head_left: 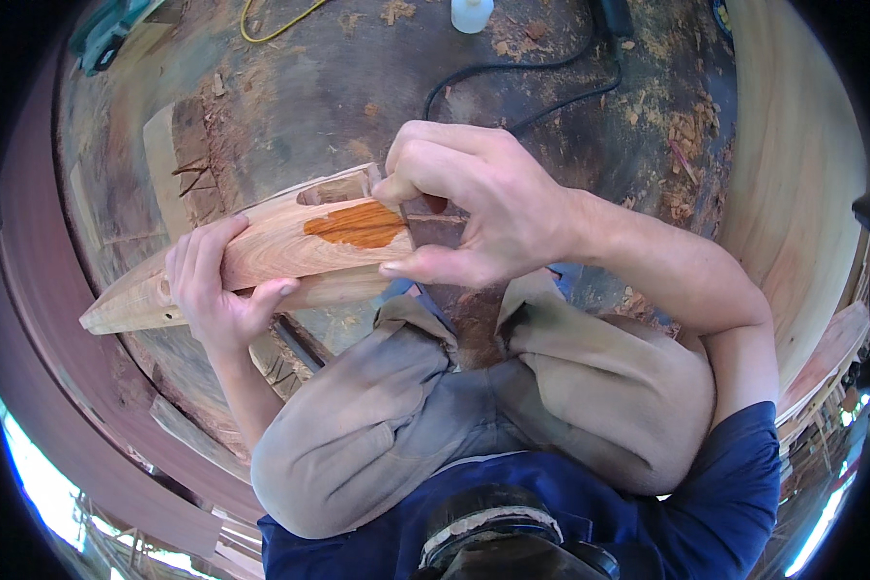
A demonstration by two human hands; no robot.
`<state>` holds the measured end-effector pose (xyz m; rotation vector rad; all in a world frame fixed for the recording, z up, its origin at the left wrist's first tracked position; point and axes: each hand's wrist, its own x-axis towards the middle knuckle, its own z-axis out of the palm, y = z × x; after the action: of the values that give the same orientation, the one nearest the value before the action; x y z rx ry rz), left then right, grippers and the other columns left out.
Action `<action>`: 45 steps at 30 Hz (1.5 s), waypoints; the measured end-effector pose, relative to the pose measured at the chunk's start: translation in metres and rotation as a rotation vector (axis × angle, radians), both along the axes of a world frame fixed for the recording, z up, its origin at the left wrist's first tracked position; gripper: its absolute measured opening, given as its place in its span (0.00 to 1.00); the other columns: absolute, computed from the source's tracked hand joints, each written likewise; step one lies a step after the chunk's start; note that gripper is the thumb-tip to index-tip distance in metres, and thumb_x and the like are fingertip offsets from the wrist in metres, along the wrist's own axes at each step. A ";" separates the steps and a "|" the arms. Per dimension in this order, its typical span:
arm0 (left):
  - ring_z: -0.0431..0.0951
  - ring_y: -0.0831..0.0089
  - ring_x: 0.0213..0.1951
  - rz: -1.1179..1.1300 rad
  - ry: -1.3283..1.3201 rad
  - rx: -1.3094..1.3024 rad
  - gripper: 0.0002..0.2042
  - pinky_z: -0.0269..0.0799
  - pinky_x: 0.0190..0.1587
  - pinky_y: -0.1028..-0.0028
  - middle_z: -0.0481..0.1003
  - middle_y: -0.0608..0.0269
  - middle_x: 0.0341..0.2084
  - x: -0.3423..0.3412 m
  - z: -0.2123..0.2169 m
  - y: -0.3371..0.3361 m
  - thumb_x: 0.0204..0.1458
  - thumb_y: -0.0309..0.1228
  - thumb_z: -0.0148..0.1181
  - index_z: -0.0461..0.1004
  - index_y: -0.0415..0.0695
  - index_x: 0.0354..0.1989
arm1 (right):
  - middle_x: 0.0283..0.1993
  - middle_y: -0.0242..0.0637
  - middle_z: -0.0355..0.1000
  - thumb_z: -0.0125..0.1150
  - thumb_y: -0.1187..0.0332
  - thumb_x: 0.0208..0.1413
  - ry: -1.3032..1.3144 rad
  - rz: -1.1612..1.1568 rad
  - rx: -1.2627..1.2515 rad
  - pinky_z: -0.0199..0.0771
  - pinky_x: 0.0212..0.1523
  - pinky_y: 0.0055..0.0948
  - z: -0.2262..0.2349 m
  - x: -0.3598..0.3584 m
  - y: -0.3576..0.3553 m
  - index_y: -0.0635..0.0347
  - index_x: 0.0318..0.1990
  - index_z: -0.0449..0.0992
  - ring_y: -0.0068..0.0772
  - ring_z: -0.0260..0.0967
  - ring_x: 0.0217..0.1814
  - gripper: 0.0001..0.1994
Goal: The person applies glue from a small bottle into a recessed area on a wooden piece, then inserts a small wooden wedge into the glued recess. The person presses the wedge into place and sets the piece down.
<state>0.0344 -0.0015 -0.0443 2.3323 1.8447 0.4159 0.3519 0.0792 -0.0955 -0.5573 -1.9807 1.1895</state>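
Observation:
A long piece of pale wood (pixel 282 249), tapering to a point at its left end, lies across in front of my knees. Near its right end are an oblong slot and a glossy orange-brown patch (pixel 358 226). My left hand (pixel 208 290) is wrapped round its middle, fingers over the far side and thumb along the near side. At the blunt right end my right hand (pixel 493 203) grips the wood, with the thumb at the near edge and curled fingers at the far corner. Part of that end is hidden by the fingers.
A whitish plastic bottle (pixel 472 14) and a black cable (pixel 483 68) lie beyond my hands. A green tool (pixel 106 34) and yellow cord (pixel 278 35) are at the far left. Wood blocks (pixel 167 169) and shavings dot the dark floor; a broad plank (pixel 793 174) borders the right.

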 end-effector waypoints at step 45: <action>0.81 0.58 0.43 0.021 0.015 0.025 0.41 0.68 0.53 0.58 0.82 0.61 0.37 0.000 0.003 -0.004 0.39 0.75 0.69 0.83 0.46 0.43 | 0.38 0.39 0.72 0.84 0.62 0.48 0.001 0.023 0.112 0.71 0.26 0.28 0.007 -0.002 0.002 0.65 0.45 0.77 0.29 0.70 0.30 0.24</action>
<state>0.0346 -0.0050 -0.0410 2.3404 1.8834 0.4280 0.3498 0.0815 -0.0889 -0.4780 -2.0442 1.0848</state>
